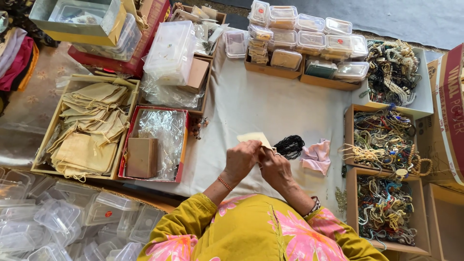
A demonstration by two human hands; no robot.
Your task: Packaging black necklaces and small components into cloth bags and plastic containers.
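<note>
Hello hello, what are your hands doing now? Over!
Left hand and right hand both gripping cream pouch. Black bead string beside it. Nothing blocking.

The hands (258, 162) hide most of the beige pouch (254, 138).

Mustard-yellow top, pink floral sleeves, orange bangle, beaded bracelet.

Yellow sleeves (188, 217) with pink flowers. Cream pouch (255, 138), black bead bundle (290, 146), pale pink cloth (316, 157) on grey-white sheet (251, 104). Beige drawstring bags (89, 128) in brown box. Red-rimmed tray (182, 145). Orange bangle (224, 183).
</note>
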